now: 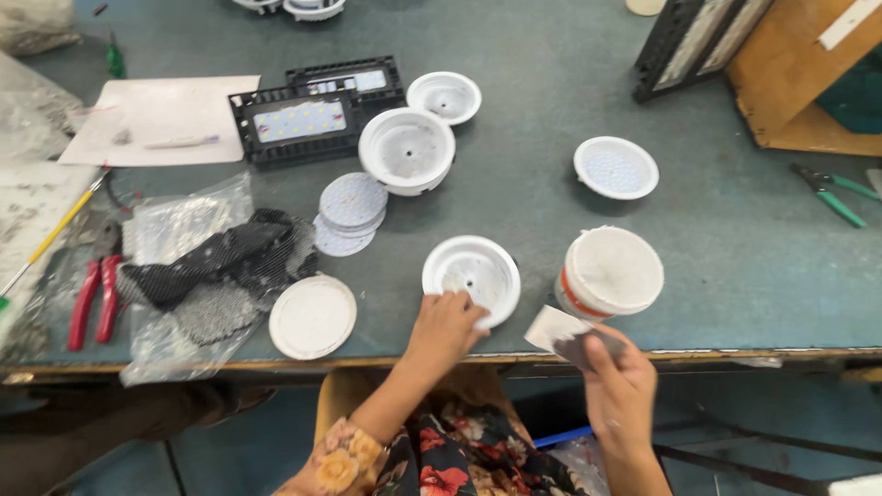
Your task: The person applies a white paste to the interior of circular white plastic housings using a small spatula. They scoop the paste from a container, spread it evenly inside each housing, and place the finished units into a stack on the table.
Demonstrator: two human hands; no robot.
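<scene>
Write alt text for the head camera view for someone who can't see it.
A person's left hand steadies a white round lamp housing at the table edge, while the right hand holds a small flat scraper beside a white tub. More housings, round discs and red pliers lie around.

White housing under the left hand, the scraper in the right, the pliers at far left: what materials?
White housing: likely moulded plastic, matte, uniform white. Scraper in right hand: flat pale blade, probably metal or plastic; unclear. Pliers: dark metal jaws, glossy red sleeves, probably plastic. Left hand rests on the housing's rim.
</scene>
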